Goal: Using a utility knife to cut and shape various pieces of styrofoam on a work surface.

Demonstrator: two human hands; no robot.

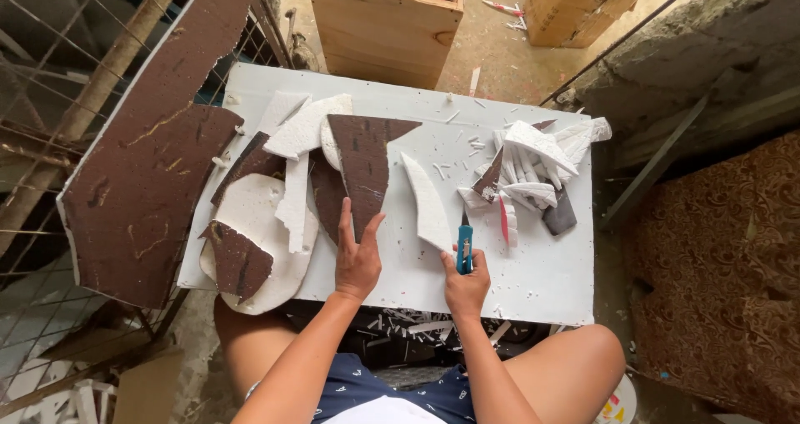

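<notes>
My left hand (357,261) lies flat with fingers apart on the lower tip of a brown-faced, wedge-shaped foam piece (365,161) on a white foam board (542,274) that serves as a table. A blue-handled utility knife (464,245) is gripped in my right hand (467,289), blade pointing away from me. The blade tip sits beside a curved white foam offcut (427,200) that lies just right of the brown wedge.
Brown and white foam cutouts (267,224) are stacked at the left of the board. A heap of foam scraps (529,174) lies at the right. A large brown foam sheet (150,165) leans at the far left. A wooden crate (383,28) stands beyond the board, with wire mesh on the left.
</notes>
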